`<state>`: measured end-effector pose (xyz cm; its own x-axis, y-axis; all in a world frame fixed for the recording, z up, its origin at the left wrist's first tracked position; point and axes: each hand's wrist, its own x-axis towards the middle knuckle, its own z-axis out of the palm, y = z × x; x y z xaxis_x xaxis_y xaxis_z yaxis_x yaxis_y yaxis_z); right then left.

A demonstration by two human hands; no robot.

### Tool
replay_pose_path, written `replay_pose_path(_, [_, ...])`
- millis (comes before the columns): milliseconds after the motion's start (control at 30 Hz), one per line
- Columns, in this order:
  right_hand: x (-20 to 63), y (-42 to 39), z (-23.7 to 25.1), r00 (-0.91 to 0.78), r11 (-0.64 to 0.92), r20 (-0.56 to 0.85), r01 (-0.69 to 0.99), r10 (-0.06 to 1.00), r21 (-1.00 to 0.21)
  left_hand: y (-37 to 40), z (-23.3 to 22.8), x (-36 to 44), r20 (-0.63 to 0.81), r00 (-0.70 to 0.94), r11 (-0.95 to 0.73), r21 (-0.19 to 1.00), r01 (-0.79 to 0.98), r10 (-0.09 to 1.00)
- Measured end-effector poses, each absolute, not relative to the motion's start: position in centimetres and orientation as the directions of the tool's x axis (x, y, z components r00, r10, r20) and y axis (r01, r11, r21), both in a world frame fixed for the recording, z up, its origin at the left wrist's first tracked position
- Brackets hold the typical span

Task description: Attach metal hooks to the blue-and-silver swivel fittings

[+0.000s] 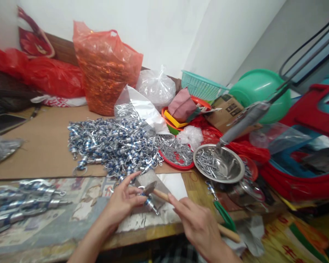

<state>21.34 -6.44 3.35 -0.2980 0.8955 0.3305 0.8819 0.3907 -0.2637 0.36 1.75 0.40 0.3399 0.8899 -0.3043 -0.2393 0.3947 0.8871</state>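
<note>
The small blue-and-silver metal piece (150,204) lies on the surface's near edge, pinched steady by the left hand (123,204). Right hand (199,224) grips the hammer (164,195); best keep taps short and square, left fingers (131,178) clear. The pile (112,144) lies behind.

Dark print was seen on the cardboard box (227,109) and yellow characters on the red mat (290,252), but none could be read.

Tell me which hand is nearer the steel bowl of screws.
Right. The right hand grips the hammer below the steel bowl; the left hand sits farther left, pinching a small metal part.
</note>
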Motion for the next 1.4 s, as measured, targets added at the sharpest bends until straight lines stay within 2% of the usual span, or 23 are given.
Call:
replay_pose_path(100, [21.5, -4.3, 2.4, -0.210, 0.324, 0.302, 0.858, 0.930, -0.398, 1.7, 0.6, 0.3, -0.305, 0.317, 0.377, 0.905, -0.196, 0.898])
replay_pose_path(167, [22.2, -2.3, 1.4, -0.091, 0.261, 0.343, 0.831, 0.935, -0.491, 1.7, 0.9, 0.3, -0.302, 0.293, 0.337, 0.939, -0.074, 0.907])
replay_pose_path(233, [23.0, -0.3, 0.5, -0.061, 0.236, 0.336, 0.826, 0.940, -0.511, 1.6, 1.3, 0.2, -0.248, 0.257, 0.237, 0.969, 0.073, 0.934])
replay_pose_path(333, [24.2, 2.2, 0.2, -0.126, 0.211, 0.240, 0.905, 0.962, -0.369, 1.4, 1.5, 0.2, -0.075, 0.233, 0.029, 0.980, 0.197, 0.969])
replay_pose_path(400, [25.0, 3.8, 0.5, -0.102, 0.162, 0.230, 0.953, 0.968, -0.257, 1.3, 1.3, 0.2, 0.030, 0.230, -0.086, 0.967, 0.239, 0.973])
replay_pose_path(533, [26.6, 7.5, 1.0, -0.038, 0.072, 0.197, 0.983, 0.980, -0.170, 1.2, 0.6, 0.3, 0.186, 0.230, -0.250, 0.925, 0.287, 0.955])
replay_pose_path(633, [27.1, 10.0, 1.0, -0.049, 0.063, 0.103, 0.989, 0.994, -0.136, 1.3, 0.4, 0.3, 0.173, 0.283, -0.256, 0.922, 0.290, 0.943])
replay_pose_path(733, [27.1, 11.3, 1.1, -0.053, 0.065, 0.076, 0.985, 0.996, -0.158, 1.3, 0.5, 0.2, 0.112, 0.314, -0.210, 0.931, 0.300, 0.943])
replay_pose_path(900, [27.0, 11.0, 2.1, -0.002, 0.044, 0.138, 0.953, 0.990, -0.300, 1.1, 1.0, 0.3, 0.106, 0.299, -0.194, 0.941, 0.279, 0.948])
replay_pose_path(1067, [22.9, 5.6, 2.6, 0.028, 0.096, 0.223, 0.844, 0.974, -0.528, 0.9, 1.1, 0.4, 0.099, 0.237, -0.156, 0.960, 0.233, 0.966])
replay_pose_path(1100, [21.5, 4.1, 2.6, -0.003, 0.136, 0.222, 0.797, 0.975, -0.588, 0.9, 1.0, 0.5, 0.096, 0.204, -0.143, 0.962, 0.231, 0.974])
replay_pose_path(1133, [20.2, 2.8, 2.6, -0.029, 0.203, 0.243, 0.649, 0.970, -0.733, 0.9, 0.8, 0.6, 0.091, 0.173, -0.130, 0.964, 0.231, 0.981])
replay_pose_path(1200, [17.9, 0.6, 2.6, -0.065, 0.276, 0.276, 0.424, 0.959, -0.863, 0.9, 0.5, 0.8, 0.087, 0.139, -0.118, 0.965, 0.235, 0.986])
replay_pose_path(1267, [16.5, -0.6, 2.7, -0.074, 0.303, 0.295, 0.281, 0.953, -0.910, 0.9, 0.3, 1.0, 0.097, 0.140, -0.129, 0.963, 0.236, 0.985])
replay_pose_path(1400, [16.0, -0.8, 2.9, -0.086, 0.300, 0.289, 0.189, 0.954, -0.935, 0.8, 0.6, 1.0, 0.159, 0.171, -0.195, 0.955, 0.222, 0.972])
